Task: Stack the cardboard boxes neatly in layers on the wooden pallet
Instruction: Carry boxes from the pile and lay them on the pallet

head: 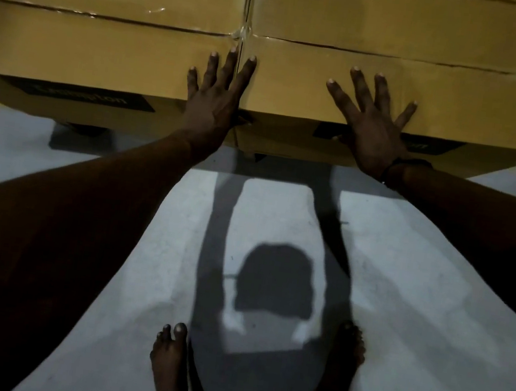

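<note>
We see 2 cardboard boxes side by side on top: left box (88, 51), right box (459, 103). Left hand (213, 97) lies flat, fingers straight, across their seam; right hand (374, 125) spread flat on right box. Bare feet on grey floor (419, 282).

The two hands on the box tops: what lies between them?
In the head view, only bare cardboard of the right box lies between the left hand and right hand.
</note>
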A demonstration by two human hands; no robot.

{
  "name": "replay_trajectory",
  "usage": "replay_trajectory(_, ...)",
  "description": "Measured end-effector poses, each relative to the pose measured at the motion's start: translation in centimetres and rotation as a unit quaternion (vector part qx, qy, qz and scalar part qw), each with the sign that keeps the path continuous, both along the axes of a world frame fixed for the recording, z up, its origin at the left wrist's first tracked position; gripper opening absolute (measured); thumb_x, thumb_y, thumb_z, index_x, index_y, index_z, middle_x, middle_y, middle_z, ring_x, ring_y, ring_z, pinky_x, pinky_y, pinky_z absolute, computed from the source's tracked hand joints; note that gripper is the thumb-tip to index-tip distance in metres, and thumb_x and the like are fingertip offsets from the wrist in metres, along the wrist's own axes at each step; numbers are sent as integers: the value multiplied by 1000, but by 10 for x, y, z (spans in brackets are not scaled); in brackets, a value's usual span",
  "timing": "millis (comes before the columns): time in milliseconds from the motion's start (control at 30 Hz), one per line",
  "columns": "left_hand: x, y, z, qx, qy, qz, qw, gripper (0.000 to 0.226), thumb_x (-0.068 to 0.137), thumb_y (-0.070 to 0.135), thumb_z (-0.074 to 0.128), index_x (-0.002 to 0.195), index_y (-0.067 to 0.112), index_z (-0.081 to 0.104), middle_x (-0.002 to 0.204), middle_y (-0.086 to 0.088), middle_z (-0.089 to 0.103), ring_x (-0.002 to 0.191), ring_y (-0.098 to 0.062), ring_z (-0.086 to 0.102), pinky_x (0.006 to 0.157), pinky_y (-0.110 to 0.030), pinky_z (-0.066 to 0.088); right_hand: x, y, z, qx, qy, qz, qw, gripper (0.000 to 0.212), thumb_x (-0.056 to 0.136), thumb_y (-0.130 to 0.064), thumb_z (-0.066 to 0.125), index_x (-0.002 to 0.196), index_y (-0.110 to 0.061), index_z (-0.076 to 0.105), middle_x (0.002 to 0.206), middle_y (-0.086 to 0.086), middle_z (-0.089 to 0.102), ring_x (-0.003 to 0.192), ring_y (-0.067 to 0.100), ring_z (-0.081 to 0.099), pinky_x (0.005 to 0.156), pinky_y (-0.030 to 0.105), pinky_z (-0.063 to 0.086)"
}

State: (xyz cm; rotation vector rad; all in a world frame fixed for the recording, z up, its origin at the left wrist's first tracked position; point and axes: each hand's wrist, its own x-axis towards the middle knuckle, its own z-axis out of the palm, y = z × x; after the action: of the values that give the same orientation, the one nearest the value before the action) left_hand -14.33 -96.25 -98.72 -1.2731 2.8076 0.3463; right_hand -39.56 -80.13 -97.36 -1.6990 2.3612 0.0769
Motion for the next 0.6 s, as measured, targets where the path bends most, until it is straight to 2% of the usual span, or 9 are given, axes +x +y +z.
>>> replay_trajectory(167, 2, 0, 5, 19, 9, -6, 1000, 104, 94, 42, 70, 163, 35, -7, 172, -7, -11, 157, -36, -12, 123, -63, -4, -2, -3, 7, 23, -34, 6, 999, 102, 97, -20, 67, 158, -52, -7, 170, -6, -21, 155, 34, -21, 106, 82, -8)
replay_trajectory(333, 1, 0, 22, 62, -25, -8, 998, 125, 84, 27, 83, 161, 36, -16, 169, -8, -23, 153, -39, -22, 120, -68, -7, -19, 12, 19, 31, -55, 8, 998, 106, 95, -18, 70, 159, -47, -9, 170, -4, -21, 154, 38, -19, 109, 81, -4)
replay_trajectory(467, -30, 26, 30, 39, -33, -15, 999, 126, 81, 39, 83, 163, 32, -12, 169, -11, -22, 153, -41, -22, 116, -67, -11, -58, 43, 29, 32, -34, -45, 998, 104, 94, -21, 72, 161, -43, -5, 170, -4, -18, 155, 42, -14, 108, 82, 3)
replay_trajectory(600, -89, 57, 32, 45, -33, -78, 995, 125, 82, 42, 82, 162, 33, -14, 169, -9, -22, 153, -41, -22, 113, -72, -11, -112, 69, 39, 66, -24, -75, 995, 106, 94, -25, 73, 160, -44, -6, 170, -3, -17, 154, 44, -14, 106, 85, 4)
